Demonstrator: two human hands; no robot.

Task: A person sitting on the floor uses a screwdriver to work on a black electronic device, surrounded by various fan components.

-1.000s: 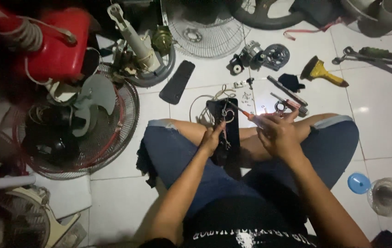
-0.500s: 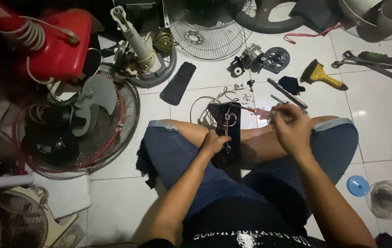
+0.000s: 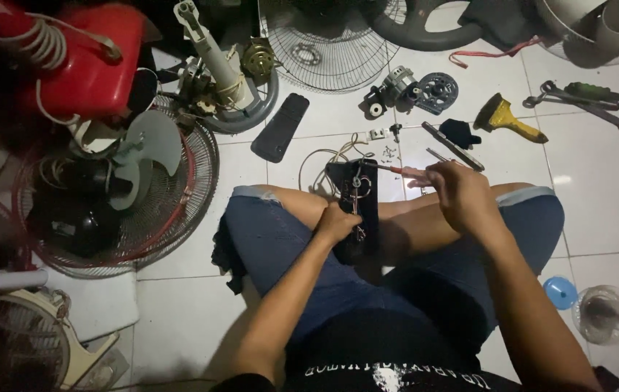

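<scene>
I sit cross-legged on a white tiled floor in blue denim shorts. My left hand grips the lower edge of a black fan control housing propped between my knees, with wires showing on its face. My right hand holds a screwdriver with a red and pale shaft, its tip pointing left at the top of the housing. White cable loops out behind the housing.
A fan with grey blades and wire guard lies left, a red fan base beyond it. Ahead lie a black cover plate, a wire grille, a motor, a yellow-handled scraper and wrenches. A blue cap sits right.
My right hand has shifted right and slightly up with the screwdriver, while the left hand keeps its hold on the housing. The view has tilted a little.
</scene>
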